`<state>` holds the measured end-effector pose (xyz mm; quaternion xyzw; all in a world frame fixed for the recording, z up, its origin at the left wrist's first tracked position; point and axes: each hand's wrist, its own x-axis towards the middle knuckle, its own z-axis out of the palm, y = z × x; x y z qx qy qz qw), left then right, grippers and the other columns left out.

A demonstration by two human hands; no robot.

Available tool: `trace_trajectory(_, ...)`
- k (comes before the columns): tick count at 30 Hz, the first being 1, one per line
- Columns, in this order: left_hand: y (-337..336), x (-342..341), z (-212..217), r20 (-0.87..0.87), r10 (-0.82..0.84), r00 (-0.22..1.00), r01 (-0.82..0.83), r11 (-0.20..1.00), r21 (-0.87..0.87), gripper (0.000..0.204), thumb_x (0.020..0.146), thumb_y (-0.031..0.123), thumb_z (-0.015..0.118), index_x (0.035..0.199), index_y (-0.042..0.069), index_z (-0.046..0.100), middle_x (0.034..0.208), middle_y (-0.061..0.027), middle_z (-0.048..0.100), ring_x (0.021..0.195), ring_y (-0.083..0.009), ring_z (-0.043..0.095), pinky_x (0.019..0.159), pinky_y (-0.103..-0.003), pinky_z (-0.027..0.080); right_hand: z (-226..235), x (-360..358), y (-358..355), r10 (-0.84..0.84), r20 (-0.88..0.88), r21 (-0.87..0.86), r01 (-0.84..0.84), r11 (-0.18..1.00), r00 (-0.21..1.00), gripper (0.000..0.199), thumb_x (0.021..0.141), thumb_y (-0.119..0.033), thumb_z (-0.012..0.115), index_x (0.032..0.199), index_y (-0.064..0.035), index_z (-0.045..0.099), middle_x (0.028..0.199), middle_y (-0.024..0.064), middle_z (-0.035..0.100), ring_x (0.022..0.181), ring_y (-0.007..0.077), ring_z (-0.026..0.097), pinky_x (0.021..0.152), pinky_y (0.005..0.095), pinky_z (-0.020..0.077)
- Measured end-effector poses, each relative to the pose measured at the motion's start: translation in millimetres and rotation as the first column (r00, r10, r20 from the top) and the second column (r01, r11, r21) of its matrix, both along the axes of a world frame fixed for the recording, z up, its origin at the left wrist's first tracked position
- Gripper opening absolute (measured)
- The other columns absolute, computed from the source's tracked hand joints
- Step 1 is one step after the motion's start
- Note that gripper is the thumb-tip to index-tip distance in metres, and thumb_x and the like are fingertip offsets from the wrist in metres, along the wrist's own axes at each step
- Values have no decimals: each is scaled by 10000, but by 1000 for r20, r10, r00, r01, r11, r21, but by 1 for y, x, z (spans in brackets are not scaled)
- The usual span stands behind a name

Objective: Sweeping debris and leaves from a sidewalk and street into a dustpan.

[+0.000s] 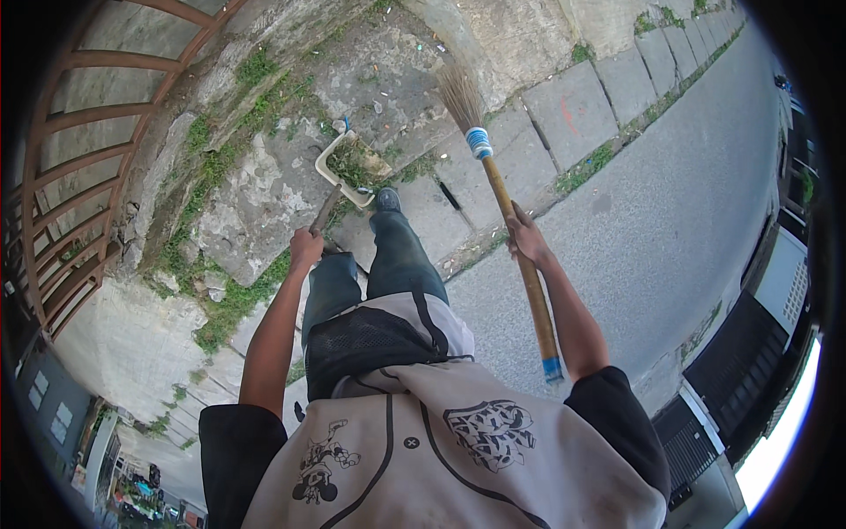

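Observation:
My right hand [526, 236] is wrapped round the bamboo handle of a stick broom [500, 188]. The broom's thin bristles fan out at the far end past a blue and white binding, over the concrete by the wall. In my left hand [306, 247] is the wooden handle of a dustpan [322, 162], a pale tray cut like a container. Green weeds and plant litter [354, 161] lie in the dustpan, which rests on or just above the ground ahead of my shoe [388, 201]. The bristles are apart from the dustpan.
Concrete slabs [564, 115] with dark slots run along the grey road [652, 203] on the right. Weeds [251, 295] grow along the broken concrete at left. A brown metal railing [123, 110] stands at far left. Small scraps of litter are scattered ahead.

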<state>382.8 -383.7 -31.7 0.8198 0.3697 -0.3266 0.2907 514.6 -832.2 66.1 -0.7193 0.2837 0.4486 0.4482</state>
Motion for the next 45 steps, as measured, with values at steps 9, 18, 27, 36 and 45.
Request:
trace_trajectory(9, 3, -17, -34, -82, 79, 993, -75, 996, 52, 327, 850, 283, 549, 977, 1, 656, 975, -265, 649, 979, -419, 615, 856, -480, 485, 21, -83, 48, 254, -434, 333, -108, 937, 864, 622, 940, -230, 427, 1492, -116, 165, 692, 26, 434, 475, 111, 478, 403, 278, 457)
trace_trajectory(18, 11, -18, -35, -47, -54, 997, 60, 989, 134, 344, 850, 286, 544, 973, -14, 658, 981, -278, 645, 990, -413, 614, 864, -471, 485, 113, -89, 29, 193, -405, 218, -111, 970, 893, 598, 944, -266, 439, 1494, -197, 216, 651, 16, 433, 483, 104, 467, 414, 278, 438)
trace_trajectory(27, 33, -64, -18, -37, 215, 976, -213, 976, 47, 316, 865, 273, 537, 924, 2, 688, 783, -235, 672, 697, -345, 684, 680, -417, 548, 28, 20, 25, 150, 137, 5, -152, 988, 979, 545, 968, -274, 437, 1476, -166, 271, 593, 26, 472, 458, 112, 473, 399, 285, 450)
trace_trajectory(36, 23, -52, -51, -22, 275, 961, -275, 962, 1, 355, 833, 269, 541, 903, -50, 678, 771, -261, 663, 660, -336, 689, 645, -408, 570, -97, 123, 62, 358, 210, 59, -377, 924, 910, 566, 964, -224, 423, 1474, -105, 209, 673, 59, 521, 465, 136, 507, 418, 298, 474)
trace_trajectory(45, 21, -49, -27, -16, 322, 947, -320, 946, 59, 327, 813, 254, 570, 915, -33, 688, 760, -239, 675, 661, -336, 691, 684, -399, 566, 44, -28, 47, 509, -384, 267, -435, 860, 770, 587, 957, -293, 442, 1487, -167, 222, 662, 43, 483, 494, 119, 514, 409, 285, 477)
